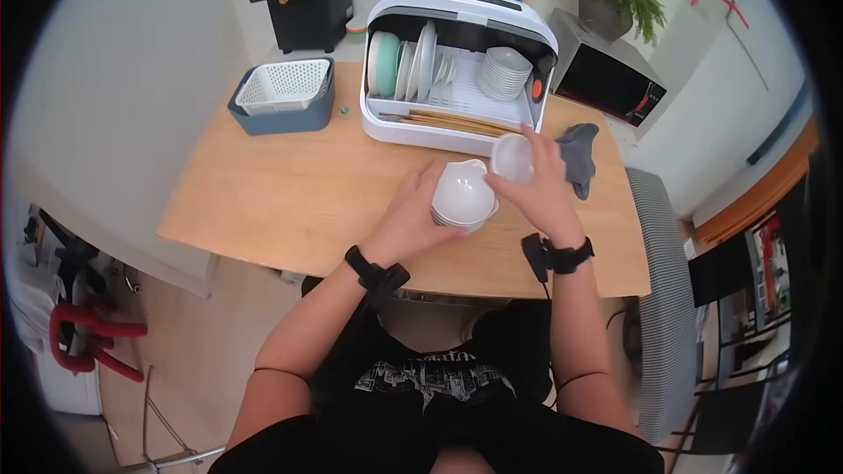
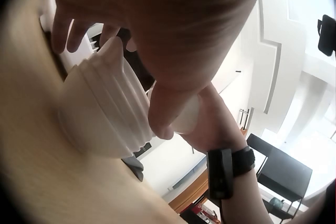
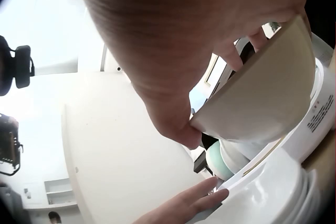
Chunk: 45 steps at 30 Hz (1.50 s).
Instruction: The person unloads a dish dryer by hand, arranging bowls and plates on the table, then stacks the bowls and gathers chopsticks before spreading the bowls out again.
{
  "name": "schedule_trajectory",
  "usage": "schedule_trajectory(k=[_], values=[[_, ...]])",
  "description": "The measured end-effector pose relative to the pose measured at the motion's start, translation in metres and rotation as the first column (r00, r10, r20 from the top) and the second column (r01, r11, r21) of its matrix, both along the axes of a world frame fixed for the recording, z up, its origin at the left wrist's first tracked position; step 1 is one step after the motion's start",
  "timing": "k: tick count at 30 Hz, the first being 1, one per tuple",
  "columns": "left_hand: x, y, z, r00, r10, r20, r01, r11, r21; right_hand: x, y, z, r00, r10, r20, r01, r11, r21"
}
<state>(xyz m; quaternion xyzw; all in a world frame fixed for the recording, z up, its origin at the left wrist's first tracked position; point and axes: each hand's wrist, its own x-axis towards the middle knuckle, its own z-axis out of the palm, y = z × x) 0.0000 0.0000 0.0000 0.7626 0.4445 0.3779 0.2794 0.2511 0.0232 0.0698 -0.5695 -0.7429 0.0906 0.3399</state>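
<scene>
My left hand grips a stack of white bowls at the front middle of the table, thumb on the near side and fingers around the far left. In the left wrist view the nested bowls show several rims with wavy, pointed edges. Just right of the stack, my right hand holds a single white bowl by its rim, between thumb and fingers. The right wrist view shows this bowl tilted, its smooth outside towards the camera, above the stack.
A white dish cabinet stands open behind the hands, with plates, stacked bowls and chopsticks inside. A blue basin with a white basket is at left. A grey cloth lies at right, near a microwave.
</scene>
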Motion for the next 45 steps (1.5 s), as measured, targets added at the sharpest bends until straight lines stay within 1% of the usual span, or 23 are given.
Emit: schedule_trajectory(k=[1,2,3,4,6,8,10,12,14,15,16,17,19,20,22,23,25,26,30,32,34,39,45], values=[[0.012,0.000,0.007,0.997,0.024,-0.080,-0.018,0.997,0.075,0.020,-0.006,0.000,0.999,-0.046,-0.002,0.046,0.999,-0.019],[0.023,0.000,0.013,0.986,0.054,-0.160,-0.030,0.988,0.151,0.041,-0.012,-0.006,0.999,-0.032,0.018,0.032,0.999,-0.022],[0.015,-0.002,0.007,0.990,0.063,-0.129,-0.046,0.991,0.129,0.042,-0.020,-0.023,0.994,-0.075,0.075,0.081,0.994,-0.076],[0.020,0.000,0.009,0.981,0.095,-0.172,-0.070,0.987,0.143,0.052,-0.022,-0.037,0.986,-0.122,0.110,0.134,0.985,-0.109],[0.027,0.006,0.016,0.970,0.120,-0.211,-0.086,0.983,0.160,0.063,-0.027,-0.060,0.981,-0.128,0.145,0.148,0.979,-0.136],[0.034,0.008,0.026,0.943,0.115,-0.312,-0.114,0.993,0.020,0.074,-0.032,-0.076,0.974,-0.156,0.166,0.185,0.966,-0.179],[0.038,0.011,0.033,0.938,0.118,-0.325,-0.124,0.992,0.002,0.069,-0.034,-0.080,0.981,-0.146,0.128,0.163,0.978,-0.128],[0.037,0.015,0.032,0.930,0.129,-0.344,-0.143,0.990,-0.014,0.068,-0.030,-0.081,0.983,-0.139,0.119,0.155,0.978,-0.136],[0.030,0.022,0.029,0.984,0.160,-0.075,-0.154,0.985,0.077,0.065,-0.023,-0.081,0.987,-0.123,0.105,0.137,0.981,-0.138],[0.021,0.023,0.032,0.984,0.153,-0.091,-0.146,0.986,0.075,0.062,-0.021,-0.083,0.966,-0.143,0.218,0.165,0.982,-0.088],[0.010,0.022,0.036,0.982,0.178,-0.066,-0.166,0.974,0.154,0.057,-0.020,-0.082,0.931,-0.164,0.327,0.186,0.982,-0.039],[-0.002,0.020,0.039,0.979,0.203,-0.038,-0.189,0.954,0.232,0.051,-0.019,-0.078,0.935,-0.164,0.316,0.189,0.981,-0.049],[-0.032,0.013,0.044,0.966,0.250,-0.071,-0.230,0.949,0.216,0.027,-0.014,-0.058,0.962,-0.026,0.271,0.009,0.998,0.064],[-0.045,0.008,0.043,0.950,0.297,-0.092,-0.274,0.941,0.199,0.015,-0.009,-0.058,0.964,-0.028,0.264,0.014,0.998,0.057],[-0.067,0.000,0.029,0.944,0.313,-0.104,-0.298,0.945,0.137,-0.011,0.000,-0.059,0.954,0.261,0.144,-0.269,0.962,0.038],[-0.075,-0.006,0.020,0.936,0.335,-0.107,-0.328,0.941,0.076,-0.022,0.003,-0.059,0.956,0.259,0.140,-0.266,0.963,0.036],[-0.081,-0.019,0.009,0.930,0.338,-0.146,-0.338,0.941,0.025,-0.046,0.007,-0.056,0.927,0.314,0.206,-0.285,0.945,-0.157],[-0.084,-0.023,0.000,0.928,0.326,-0.181,-0.326,0.945,0.032,-0.054,0.007,-0.049,0.915,0.291,0.281,-0.215,0.939,-0.269],[-0.086,-0.033,-0.013,0.928,0.306,-0.212,-0.305,0.952,0.039,-0.063,0.016,-0.045,0.918,0.354,0.176,-0.292,0.907,-0.302],[-0.085,-0.031,-0.014,0.919,0.313,-0.241,-0.305,0.950,0.071,-0.064,0.018,-0.044,0.933,0.345,0.102,-0.319,0.924,-0.209],[-0.079,-0.027,-0.013,0.913,0.309,-0.266,-0.291,0.951,0.105,-0.064,0.019,-0.043,0.932,0.344,0.112,-0.315,0.924,-0.215],[-0.064,-0.018,-0.016,0.929,0.281,-0.242,-0.275,0.960,0.060,-0.057,0.017,-0.039,0.933,0.300,0.200,-0.263,0.945,-0.194],[-0.055,-0.016,-0.015,0.920,0.293,-0.262,-0.286,0.956,0.064,-0.054,0.022,-0.050,0.930,0.302,0.208,-0.239,0.930,-0.279]])
